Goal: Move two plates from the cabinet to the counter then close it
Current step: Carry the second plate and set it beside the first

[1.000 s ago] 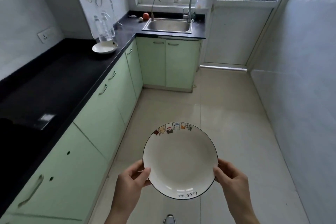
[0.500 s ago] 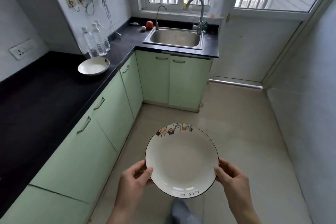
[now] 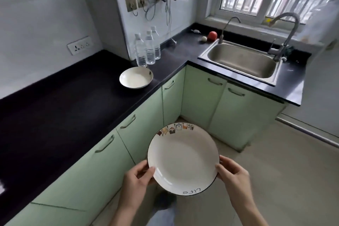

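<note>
A white plate (image 3: 183, 159) with a dark rim and small coloured drawings on its far edge is held level in front of me, over the floor. My left hand (image 3: 136, 178) grips its left rim and my right hand (image 3: 233, 174) grips its right rim. A second white plate (image 3: 136, 77) lies on the black counter (image 3: 64, 104) near the corner. Pale green cabinet doors (image 3: 143, 134) below the counter are all shut in this view.
Three clear water bottles (image 3: 147, 49) stand behind the plate on the counter. A steel sink (image 3: 240, 60) with a tap (image 3: 286, 29) sits under the window. A red fruit (image 3: 212, 35) lies by the sink. Tiled floor (image 3: 275, 170) stretches to the right.
I have walked forward along the counter with the plate in both hands. The counter plate, bottles and sink are now closer and larger in view.
</note>
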